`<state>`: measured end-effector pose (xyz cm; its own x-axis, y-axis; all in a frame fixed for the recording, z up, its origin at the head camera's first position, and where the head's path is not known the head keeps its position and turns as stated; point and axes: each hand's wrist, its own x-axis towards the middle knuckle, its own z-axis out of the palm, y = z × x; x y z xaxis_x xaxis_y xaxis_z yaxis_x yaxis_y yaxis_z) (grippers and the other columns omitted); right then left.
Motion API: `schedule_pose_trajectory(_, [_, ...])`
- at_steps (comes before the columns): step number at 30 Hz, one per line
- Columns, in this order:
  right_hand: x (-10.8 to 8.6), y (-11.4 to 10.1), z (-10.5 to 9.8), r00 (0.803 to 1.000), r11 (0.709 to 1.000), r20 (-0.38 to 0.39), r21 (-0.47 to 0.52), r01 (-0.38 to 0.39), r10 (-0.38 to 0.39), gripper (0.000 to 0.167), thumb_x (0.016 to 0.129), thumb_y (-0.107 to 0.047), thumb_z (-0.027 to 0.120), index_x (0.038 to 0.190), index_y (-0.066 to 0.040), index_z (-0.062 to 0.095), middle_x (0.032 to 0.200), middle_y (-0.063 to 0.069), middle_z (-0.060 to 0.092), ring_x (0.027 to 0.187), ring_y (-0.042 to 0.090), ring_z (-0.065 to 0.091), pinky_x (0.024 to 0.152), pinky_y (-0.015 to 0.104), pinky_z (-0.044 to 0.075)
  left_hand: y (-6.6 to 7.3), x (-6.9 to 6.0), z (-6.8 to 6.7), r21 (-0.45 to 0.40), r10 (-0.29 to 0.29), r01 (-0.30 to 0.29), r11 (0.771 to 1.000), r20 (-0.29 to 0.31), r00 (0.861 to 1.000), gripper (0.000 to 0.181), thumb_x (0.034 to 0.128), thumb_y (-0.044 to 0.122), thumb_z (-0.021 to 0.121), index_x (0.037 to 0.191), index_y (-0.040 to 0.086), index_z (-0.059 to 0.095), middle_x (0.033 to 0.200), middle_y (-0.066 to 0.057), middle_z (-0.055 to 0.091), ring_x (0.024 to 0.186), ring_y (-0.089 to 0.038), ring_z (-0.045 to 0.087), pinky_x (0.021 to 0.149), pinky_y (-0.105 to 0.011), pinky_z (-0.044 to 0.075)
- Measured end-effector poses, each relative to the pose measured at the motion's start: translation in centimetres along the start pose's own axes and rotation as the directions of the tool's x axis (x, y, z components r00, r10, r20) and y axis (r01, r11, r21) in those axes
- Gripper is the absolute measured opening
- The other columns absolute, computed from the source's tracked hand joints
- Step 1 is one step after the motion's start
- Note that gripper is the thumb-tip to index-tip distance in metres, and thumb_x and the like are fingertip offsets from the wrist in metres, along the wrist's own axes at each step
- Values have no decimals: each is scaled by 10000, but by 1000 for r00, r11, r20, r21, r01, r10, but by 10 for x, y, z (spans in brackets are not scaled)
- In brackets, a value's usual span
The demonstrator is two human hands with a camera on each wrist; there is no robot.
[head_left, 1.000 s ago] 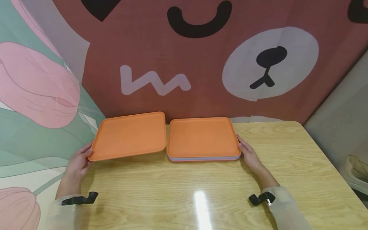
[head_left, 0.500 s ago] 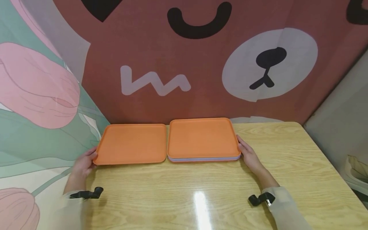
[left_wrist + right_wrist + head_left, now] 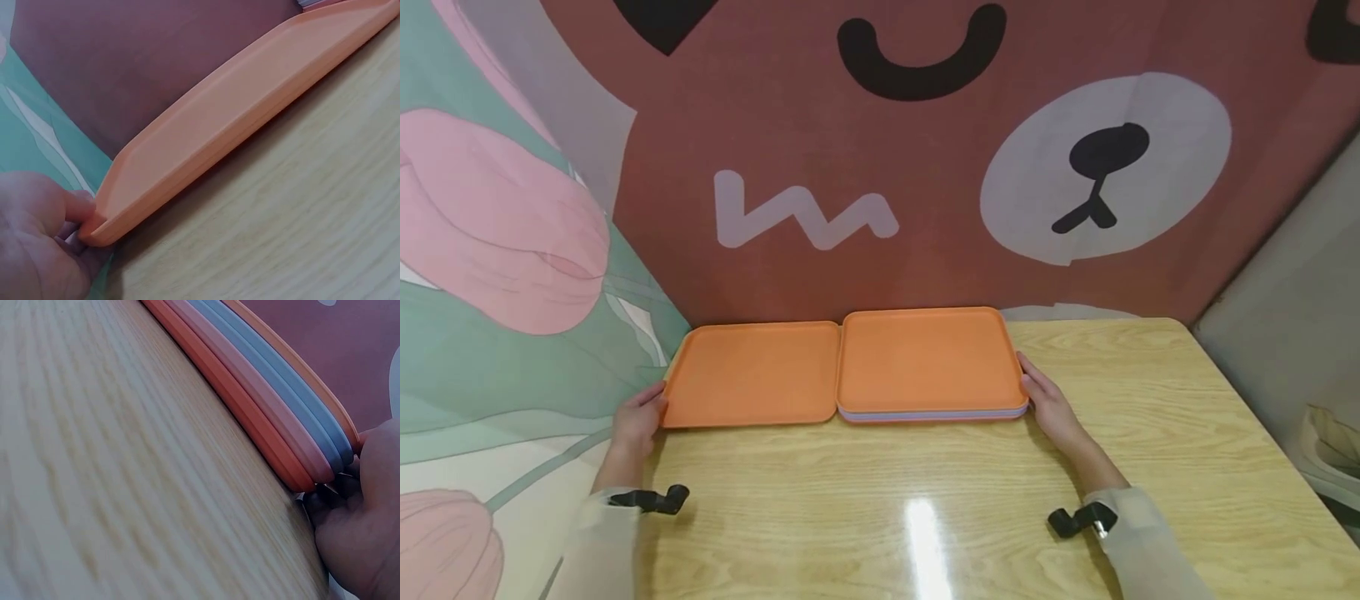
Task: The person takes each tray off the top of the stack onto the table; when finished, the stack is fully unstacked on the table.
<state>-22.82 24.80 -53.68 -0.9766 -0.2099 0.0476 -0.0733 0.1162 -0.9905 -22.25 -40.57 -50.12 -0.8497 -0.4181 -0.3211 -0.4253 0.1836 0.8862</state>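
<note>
On the left, a single orange tray (image 3: 751, 373) lies on the wooden table, its right edge against a neighbouring stack of trays (image 3: 928, 358). My left hand (image 3: 638, 421) pinches that tray's near left corner; in the left wrist view, the thumb (image 3: 78, 206) is on the rim. The stack has an orange tray on top, with blue-grey, pink and red-orange layers (image 3: 269, 437) below. At the stack's right end, my right hand (image 3: 1051, 410) holds the edge. The right wrist view shows its thumb by the top rim and bent fingers, partly hidden, against the lower layers.
The wooden table (image 3: 820, 500) extends in front of the trays and off to the right. A reddish-brown wall with a bear drawing (image 3: 925, 167) rises directly behind it. A floral wall covering (image 3: 497, 250) borders the left side.
My left hand has lowered the raised, tilted tray flat onto the table and slid it right against the stack. My right hand and the stack have stayed in place.
</note>
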Motion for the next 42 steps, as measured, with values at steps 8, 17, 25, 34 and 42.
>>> schedule_pose_trajectory(8, [1, 0, -1, 1000, 1000, -2, 1, 1, -1, 615, 1127, -314, 344, 1621, -27, 118, 1693, 141, 51, 1538, 353, 39, 1130, 121, 238, 3, -7, 8, 2, 145, -146, 989, -145, 979, 470, 1055, 215, 537, 1472, -1, 514, 1328, 17, 629, 1100, 17, 573, 858, -98, 480])
schedule_pose_trajectory(17, [0, -3, -2, 1000, 1000, -1, -5, -8, 8, 602, 1130, -284, 349, 1623, -32, 115, 1692, 148, 55, 1536, 354, 54, 1150, 159, 241, 42, -35, 51, -95, 379, -380, 920, -34, 925, 414, 1029, 83, 578, 1407, -82, 540, 1148, 105, 667, 815, 110, 625, 787, -174, 562])
schedule_pose_trajectory(25, [0, -1, -2, 1000, 1000, 13, -10, -14, 14, 630, 1125, -325, 360, 1626, -42, 105, 1694, 139, 55, 1537, 352, 60, 1149, 164, 252, 53, -63, 116, -127, 408, -389, 912, 355, 841, 517, 1060, 152, 563, 1497, -83, 417, 1495, -306, 447, 1158, -355, 655, 965, -472, 529])
schedule_pose_trajectory(34, [0, -1, -4, 1000, 997, 24, -73, 15, -13, 718, 1082, -221, 523, 1632, -58, 92, 1691, 165, 54, 1535, 387, 63, 1004, 28, 300, 51, -77, 181, -162, 468, -448, 879, 470, 748, 523, 1051, 42, 541, 1501, -143, 349, 1515, -342, 393, 1320, -485, 489, 1011, -435, 507])
schedule_pose_trajectory(42, [0, -5, -2, 999, 997, 32, -81, 9, -6, 713, 1074, -124, 511, 1630, -46, 70, 1688, 181, 23, 1530, 404, 53, 1021, 35, 278, 47, -84, 209, -165, 491, -477, 863, 495, 717, 560, 1012, -22, 575, 1502, -149, 336, 1518, -334, 394, 1396, -451, 415, 1060, -405, 471])
